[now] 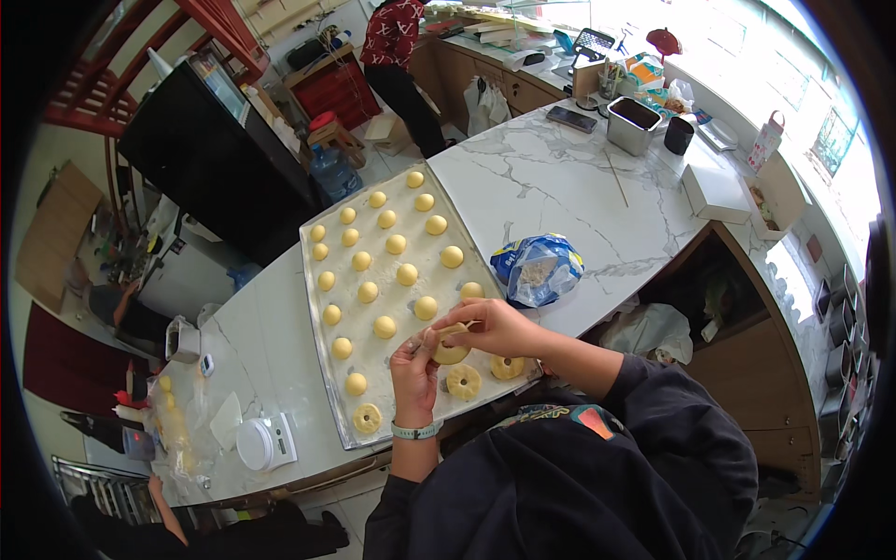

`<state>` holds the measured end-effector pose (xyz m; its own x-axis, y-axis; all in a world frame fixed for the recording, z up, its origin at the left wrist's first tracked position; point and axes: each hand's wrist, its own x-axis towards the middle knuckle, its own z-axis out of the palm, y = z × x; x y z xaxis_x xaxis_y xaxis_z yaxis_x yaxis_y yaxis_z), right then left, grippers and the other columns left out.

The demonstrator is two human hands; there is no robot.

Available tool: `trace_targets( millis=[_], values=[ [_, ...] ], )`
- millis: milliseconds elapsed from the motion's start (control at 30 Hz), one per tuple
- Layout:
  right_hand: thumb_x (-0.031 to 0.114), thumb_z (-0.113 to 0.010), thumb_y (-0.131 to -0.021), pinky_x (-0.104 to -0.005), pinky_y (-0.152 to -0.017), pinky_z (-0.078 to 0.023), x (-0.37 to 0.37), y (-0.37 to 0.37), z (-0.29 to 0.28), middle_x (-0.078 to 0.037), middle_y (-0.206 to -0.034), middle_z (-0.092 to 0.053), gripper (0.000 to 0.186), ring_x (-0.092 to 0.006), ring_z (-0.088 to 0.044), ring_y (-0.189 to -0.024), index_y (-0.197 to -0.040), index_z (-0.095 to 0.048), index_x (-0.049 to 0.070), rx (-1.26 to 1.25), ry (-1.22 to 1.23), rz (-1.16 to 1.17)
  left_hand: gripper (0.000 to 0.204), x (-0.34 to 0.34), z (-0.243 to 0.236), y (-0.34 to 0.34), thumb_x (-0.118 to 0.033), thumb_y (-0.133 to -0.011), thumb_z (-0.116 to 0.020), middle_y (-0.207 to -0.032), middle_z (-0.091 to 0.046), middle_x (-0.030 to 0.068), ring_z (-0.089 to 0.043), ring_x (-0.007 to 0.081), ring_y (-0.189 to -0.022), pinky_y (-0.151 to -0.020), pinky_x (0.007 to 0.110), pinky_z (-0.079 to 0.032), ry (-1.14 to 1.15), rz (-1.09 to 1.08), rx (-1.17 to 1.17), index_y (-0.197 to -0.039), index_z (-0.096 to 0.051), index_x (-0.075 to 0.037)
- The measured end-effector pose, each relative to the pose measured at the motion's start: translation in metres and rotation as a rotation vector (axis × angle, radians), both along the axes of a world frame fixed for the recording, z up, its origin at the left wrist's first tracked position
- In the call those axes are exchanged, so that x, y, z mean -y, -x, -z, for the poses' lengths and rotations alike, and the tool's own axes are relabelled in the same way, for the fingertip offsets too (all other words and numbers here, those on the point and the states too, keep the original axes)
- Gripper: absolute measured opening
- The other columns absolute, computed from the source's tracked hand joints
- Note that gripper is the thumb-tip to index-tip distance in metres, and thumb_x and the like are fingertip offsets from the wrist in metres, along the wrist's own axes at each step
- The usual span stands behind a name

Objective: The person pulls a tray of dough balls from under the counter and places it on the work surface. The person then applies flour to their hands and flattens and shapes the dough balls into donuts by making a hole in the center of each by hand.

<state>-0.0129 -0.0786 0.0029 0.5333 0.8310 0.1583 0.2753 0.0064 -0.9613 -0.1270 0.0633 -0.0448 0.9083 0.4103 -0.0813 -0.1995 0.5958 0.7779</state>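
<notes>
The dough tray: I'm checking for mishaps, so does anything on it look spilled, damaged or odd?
Nothing on the tray looks spilled or damaged. The dough balls sit apart in loose rows; only the flattened, holed rings along the near edge differ. The left hand and right hand hide a part.

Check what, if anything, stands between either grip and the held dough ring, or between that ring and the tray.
Nothing visible stands between the left grip or the right grip and the ring: both hold it. They hide part of the tray beneath, so I cannot tell what lies there; another ring lies close by.
</notes>
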Motion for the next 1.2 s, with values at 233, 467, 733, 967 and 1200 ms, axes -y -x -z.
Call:
trace_targets(
  millis=[233, 467, 733, 967, 1200],
  values=[
    [0.010, -0.064, -0.081, -0.0245, -0.074, -0.049, 0.003, 0.001, 0.005, -0.005, -0.095, -0.060, 0.021, -0.0107, -0.061, -0.085, -0.101, -0.064, 0.001, -0.101, -0.088, 0.007, 0.018, 0.006, -0.009, 0.001, -0.009, -0.083, -0.064, -0.091, -0.066, 0.0098, -0.063, 0.0143, -0.080, -0.068, 0.024, -0.053, -0.062, -0.037, -0.061, -0.097, -0.063, 0.001],
    [0.006, -0.063, -0.082, -0.0230, -0.074, -0.049, 0.001, 0.005, 0.003, -0.005, -0.084, -0.065, 0.021, -0.0085, -0.061, -0.081, -0.102, -0.063, -0.002, -0.016, -0.031, -0.009, 0.017, 0.008, -0.011, 0.006, -0.010, -0.083, -0.064, -0.088, -0.066, 0.0094, -0.062, 0.0122, -0.072, -0.067, 0.024, -0.051, -0.074, 0.031, -0.091, -0.095, -0.063, 0.001],
    [0.006, -0.063, -0.083, -0.0220, -0.075, -0.048, 0.004, 0.007, 0.003, -0.006, -0.090, -0.065, 0.023, -0.0087, -0.060, -0.084, -0.104, -0.061, -0.003, -0.303, 0.006, -0.004, 0.015, 0.004, -0.013, 0.008, -0.011, -0.083, -0.063, -0.083, -0.066, 0.0078, -0.062, 0.0136, -0.075, -0.067, 0.026, -0.050, -0.071, 0.118, -0.155, -0.093, -0.064, 0.000],
    [0.008, -0.066, -0.081, -0.0232, -0.075, -0.048, 0.002, 0.006, 0.014, -0.007, -0.091, -0.065, 0.026, -0.0101, -0.061, -0.082, -0.104, -0.062, -0.003, -0.333, -0.021, 0.050, 0.019, 0.006, -0.010, 0.013, -0.011, -0.082, -0.065, -0.082, -0.067, 0.0089, -0.064, 0.0138, -0.070, -0.062, 0.022, -0.051, -0.016, -0.069, -0.154, -0.096, -0.063, 0.002],
    [0.008, -0.064, -0.082, -0.0230, -0.074, -0.048, 0.004, 0.003, 0.021, -0.006, -0.087, -0.065, 0.022, -0.0095, -0.061, -0.082, -0.101, -0.064, -0.003, -0.298, 0.007, 0.035, 0.019, 0.003, -0.013, 0.015, -0.011, -0.084, -0.063, -0.087, -0.066, 0.0102, -0.065, 0.0154, -0.077, -0.066, 0.024, -0.051, -0.028, 0.034, -0.186, -0.096, -0.063, 0.002]
  ],
)
